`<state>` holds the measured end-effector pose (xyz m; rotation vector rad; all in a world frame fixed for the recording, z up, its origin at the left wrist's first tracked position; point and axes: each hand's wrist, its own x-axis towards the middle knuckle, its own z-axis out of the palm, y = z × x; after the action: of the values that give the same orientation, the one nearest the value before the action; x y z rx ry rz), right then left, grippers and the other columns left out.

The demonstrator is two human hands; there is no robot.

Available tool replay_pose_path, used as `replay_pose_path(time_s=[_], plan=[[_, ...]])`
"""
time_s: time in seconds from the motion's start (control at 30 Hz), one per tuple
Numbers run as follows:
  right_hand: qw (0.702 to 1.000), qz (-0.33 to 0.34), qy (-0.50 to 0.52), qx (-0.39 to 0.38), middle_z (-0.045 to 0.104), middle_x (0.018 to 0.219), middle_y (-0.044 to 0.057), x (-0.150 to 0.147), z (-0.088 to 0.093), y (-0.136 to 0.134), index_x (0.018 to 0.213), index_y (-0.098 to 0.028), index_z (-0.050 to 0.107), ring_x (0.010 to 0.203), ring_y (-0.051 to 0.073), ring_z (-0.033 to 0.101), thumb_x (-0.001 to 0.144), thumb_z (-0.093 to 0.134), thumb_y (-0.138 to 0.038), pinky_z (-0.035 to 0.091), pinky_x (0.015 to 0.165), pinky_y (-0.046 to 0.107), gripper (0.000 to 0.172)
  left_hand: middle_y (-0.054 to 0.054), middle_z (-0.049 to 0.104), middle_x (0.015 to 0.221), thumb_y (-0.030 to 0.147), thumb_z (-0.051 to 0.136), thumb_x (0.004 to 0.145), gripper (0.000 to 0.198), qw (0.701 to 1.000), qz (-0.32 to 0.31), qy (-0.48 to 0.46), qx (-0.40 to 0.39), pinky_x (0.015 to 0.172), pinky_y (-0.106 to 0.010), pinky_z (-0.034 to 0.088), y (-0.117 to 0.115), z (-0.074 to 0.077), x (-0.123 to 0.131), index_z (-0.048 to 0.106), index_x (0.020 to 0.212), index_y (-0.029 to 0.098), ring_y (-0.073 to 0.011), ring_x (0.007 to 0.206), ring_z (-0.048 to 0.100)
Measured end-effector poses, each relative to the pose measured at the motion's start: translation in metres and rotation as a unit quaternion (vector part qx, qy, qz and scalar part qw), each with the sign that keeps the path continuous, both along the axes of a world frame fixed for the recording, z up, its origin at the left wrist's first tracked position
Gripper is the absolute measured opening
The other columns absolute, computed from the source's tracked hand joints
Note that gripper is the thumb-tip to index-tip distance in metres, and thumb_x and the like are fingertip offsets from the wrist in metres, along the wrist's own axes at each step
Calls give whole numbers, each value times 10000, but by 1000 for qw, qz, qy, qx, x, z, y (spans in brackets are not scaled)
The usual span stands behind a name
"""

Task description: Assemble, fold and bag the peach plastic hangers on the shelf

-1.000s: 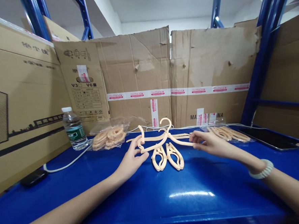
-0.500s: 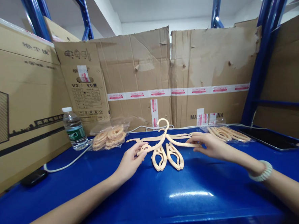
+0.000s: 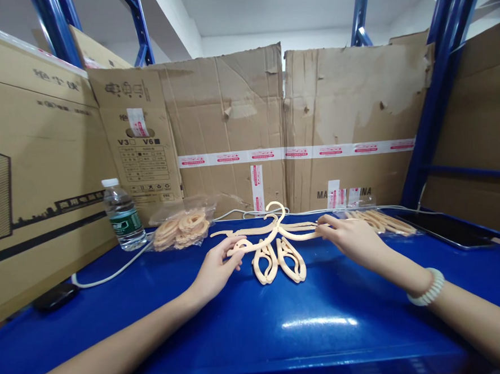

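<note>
A cream plastic hanger (image 3: 297,235) is unfolded in front of me, its hook up. My left hand (image 3: 216,268) pinches the hanger's left end between thumb and fingers. At the opposite end, my right hand (image 3: 351,239) has its fingers closed around the tip of the right arm, which they partly hide. Another unfolded hanger (image 3: 251,231) lies just behind on the blue tabletop (image 3: 242,328). Two folded hanger pieces, a left one (image 3: 263,279) and a right one (image 3: 295,277), lie in front of the held hanger.
A bag of folded hangers (image 3: 182,228) and a water bottle (image 3: 125,220) stand at the left. Another bag of hangers (image 3: 381,221) and a black tablet (image 3: 445,231) lie to the right. A black device (image 3: 55,296) with a white cable sits front left. Cardboard (image 3: 228,109) walls the back.
My right hand has shifted slightly left and up along with the hanger's right end, so the hanger is tilted a little differently. My left hand keeps its pinch, almost unmoved.
</note>
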<state>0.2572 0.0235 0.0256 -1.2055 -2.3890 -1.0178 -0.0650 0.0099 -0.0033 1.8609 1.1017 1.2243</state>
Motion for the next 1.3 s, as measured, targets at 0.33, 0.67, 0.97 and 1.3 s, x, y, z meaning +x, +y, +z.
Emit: replay_pose_path(time_s=[0.33, 0.67, 0.97, 1.3], plan=[[993, -55, -56, 86, 652, 1126, 120, -2, 1, -3, 972, -175, 637, 695, 183, 644, 773, 451, 8, 359, 489, 261, 328, -61, 647, 934, 365, 604, 781, 388, 1000, 4, -9, 4, 620, -278, 515, -2, 4, 2, 604, 1102, 146, -144, 674, 588], [997, -32, -5, 72, 610, 1150, 163, -7, 3, -9, 938, -167, 622, 946, 279, 607, 825, 471, -15, 494, 676, 345, 243, -56, 676, 871, 401, 622, 764, 434, 999, 33, -41, -10, 695, -329, 536, -4, 7, 3, 605, 1111, 141, -162, 663, 623], [872, 168, 415, -198, 598, 1077, 103, -7, -3, 4, 1166, -212, 541, 791, 182, 620, 844, 525, -286, 561, 669, 317, 331, -61, 667, 958, 381, 671, 742, 431, 989, 61, -132, -19, 741, -319, 550, -5, 10, 3, 606, 1093, 140, -148, 721, 616], [635, 220, 616, -411, 605, 763, 22, -14, -3, 4, 971, -166, 609, 632, 129, 543, 727, 680, -506, 491, 614, 295, 425, -39, 649, 845, 358, 692, 731, 403, 989, 10, -148, -26, 699, -296, 550, -14, 14, 8, 598, 1063, 148, -161, 724, 628]])
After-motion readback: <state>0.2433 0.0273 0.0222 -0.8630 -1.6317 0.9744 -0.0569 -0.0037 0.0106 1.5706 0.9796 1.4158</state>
